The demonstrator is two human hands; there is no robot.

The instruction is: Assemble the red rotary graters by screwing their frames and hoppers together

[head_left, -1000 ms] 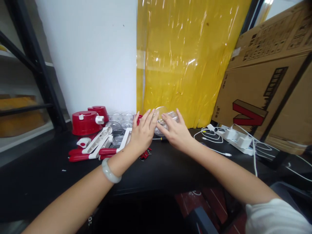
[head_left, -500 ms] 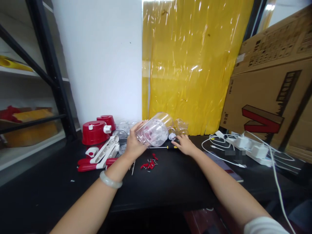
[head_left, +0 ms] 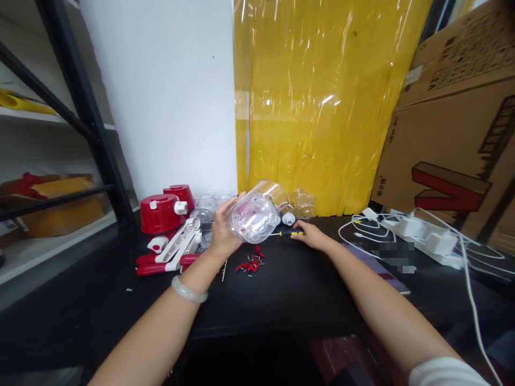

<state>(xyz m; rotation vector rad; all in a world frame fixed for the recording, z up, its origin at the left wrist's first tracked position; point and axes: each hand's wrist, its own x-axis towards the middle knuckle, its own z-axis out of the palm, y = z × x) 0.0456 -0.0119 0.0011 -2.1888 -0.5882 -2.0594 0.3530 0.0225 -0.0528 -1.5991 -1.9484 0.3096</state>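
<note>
My left hand (head_left: 224, 228) is closed around the side of a clear plastic container (head_left: 252, 219), tilted with its round base facing me. My right hand (head_left: 314, 236) has its thumb and fingers on the handle of a black and yellow screwdriver (head_left: 296, 234), which lies near the table surface. The container hides part of the screwdriver's shaft. A clear cup-like part with a white end (head_left: 288, 218) stands just behind the screwdriver. In front of the container lie small red plastic pieces (head_left: 253, 265) and several screws (head_left: 262, 261).
Red housings (head_left: 159, 213) and white-and-red handles (head_left: 177, 252) are at the left. Clear plastic parts (head_left: 303, 202) stand along the back. On the right are a flat tablet-like object (head_left: 376, 266), white cables (head_left: 364, 230), a power strip (head_left: 434, 249) and a large cardboard box (head_left: 446, 139).
My right hand has moved down onto the screwdriver handle, away from the white-ended part. The container is still in my left hand, turned slightly. The whole view has shifted a little.
</note>
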